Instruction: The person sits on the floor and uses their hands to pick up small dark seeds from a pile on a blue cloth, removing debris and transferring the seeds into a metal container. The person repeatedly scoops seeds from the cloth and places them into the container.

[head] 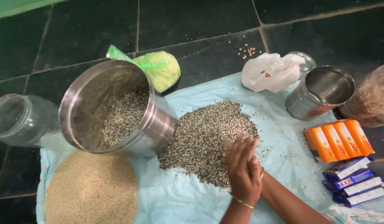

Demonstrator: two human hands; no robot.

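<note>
Blue sheet (283, 141): tipped steel tin (113, 108) mouth left-up.

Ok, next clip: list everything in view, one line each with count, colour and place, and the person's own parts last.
Large steel container: 1, silver, tilted at left, grain inside.
Speckled grain pile: 1, dark and pale, centre of sheet.
Tan grain pile: 1, beige, lower left.
Plastic sheet: 1, pale blue, on the floor.
Clear jar: 1, transparent, far left, on its side.
Green bag: 1, knotted, behind the container.
White bag: 1, crumpled, top right.
Small steel tin: 1, silver, right.
Brown sack: 1, far right edge.
Orange packets: 4, right.
Blue packets: about 4, lower right.
Hands: 2, pressed together, sides unclear, on the speckled pile's edge.
</note>
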